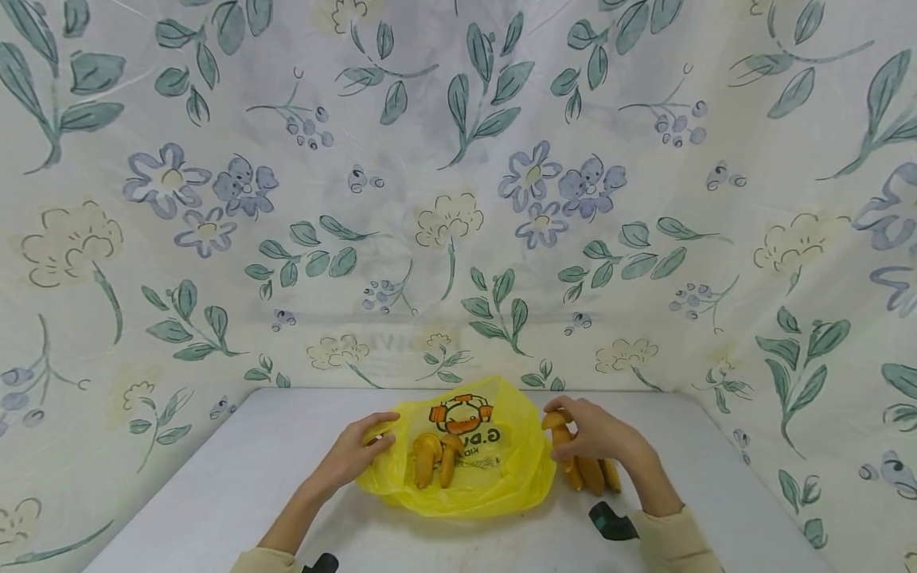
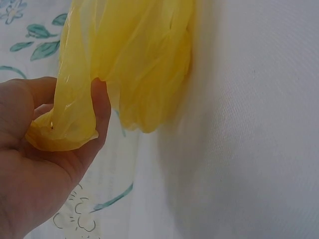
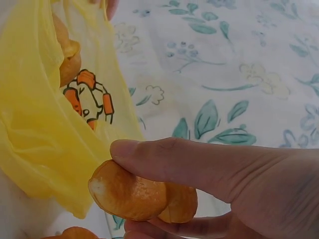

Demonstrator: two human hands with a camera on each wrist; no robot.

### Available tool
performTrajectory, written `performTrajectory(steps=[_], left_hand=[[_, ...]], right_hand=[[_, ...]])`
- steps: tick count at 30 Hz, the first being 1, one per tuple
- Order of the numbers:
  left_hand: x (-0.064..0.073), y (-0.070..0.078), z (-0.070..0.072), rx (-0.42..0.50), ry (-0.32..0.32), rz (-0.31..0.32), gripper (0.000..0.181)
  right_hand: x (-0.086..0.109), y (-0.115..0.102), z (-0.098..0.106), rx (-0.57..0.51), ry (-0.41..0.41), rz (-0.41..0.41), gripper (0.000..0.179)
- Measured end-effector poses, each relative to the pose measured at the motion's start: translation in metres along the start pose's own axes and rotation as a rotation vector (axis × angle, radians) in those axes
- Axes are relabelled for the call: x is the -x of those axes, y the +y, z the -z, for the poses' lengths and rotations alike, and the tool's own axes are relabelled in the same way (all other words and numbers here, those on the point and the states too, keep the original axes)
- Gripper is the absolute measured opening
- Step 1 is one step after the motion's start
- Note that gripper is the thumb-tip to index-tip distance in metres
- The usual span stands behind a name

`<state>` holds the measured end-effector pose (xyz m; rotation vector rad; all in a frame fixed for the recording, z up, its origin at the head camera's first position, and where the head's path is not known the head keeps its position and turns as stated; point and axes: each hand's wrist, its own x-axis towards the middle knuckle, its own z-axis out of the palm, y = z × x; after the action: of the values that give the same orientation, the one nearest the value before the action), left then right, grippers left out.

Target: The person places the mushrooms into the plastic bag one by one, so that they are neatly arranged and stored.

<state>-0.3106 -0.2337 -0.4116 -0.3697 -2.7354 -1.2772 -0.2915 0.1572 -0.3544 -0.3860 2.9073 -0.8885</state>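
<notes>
A yellow plastic bag (image 1: pixel 526 469) with a printed cartoon figure lies with its mouth spread on the table. Two orange-brown mushrooms (image 1: pixel 426 461) lie side by side in it. My left hand (image 1: pixel 358 450) holds the bag's left edge; a fold of yellow plastic (image 2: pixel 75 119) runs between thumb and fingers in the left wrist view. At the bag's right rim, my right hand (image 1: pixel 595 434) pinches another mushroom (image 3: pixel 132 191) between thumb and fingers, its cap toward the bag. Several more mushrooms (image 1: pixel 591 476) lie on the table below this hand, partly hidden by it.
The white table (image 1: pixel 236 477) ends at a floral cloth (image 1: pixel 444 318) that hangs behind it and along the sides. A black wrist device (image 1: pixel 612 521) is near the right sleeve, another (image 1: pixel 322 563) by the left sleeve.
</notes>
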Motion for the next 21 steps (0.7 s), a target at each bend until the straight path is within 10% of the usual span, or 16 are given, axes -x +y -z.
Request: performTrajectory(steps=[21], left_hand=[[0.001, 0.002, 0.001, 0.0, -0.002, 0.004, 0.038]], right_hand=[[-0.006, -0.025, 0.001, -0.028, 0.037, 0.008, 0.06]])
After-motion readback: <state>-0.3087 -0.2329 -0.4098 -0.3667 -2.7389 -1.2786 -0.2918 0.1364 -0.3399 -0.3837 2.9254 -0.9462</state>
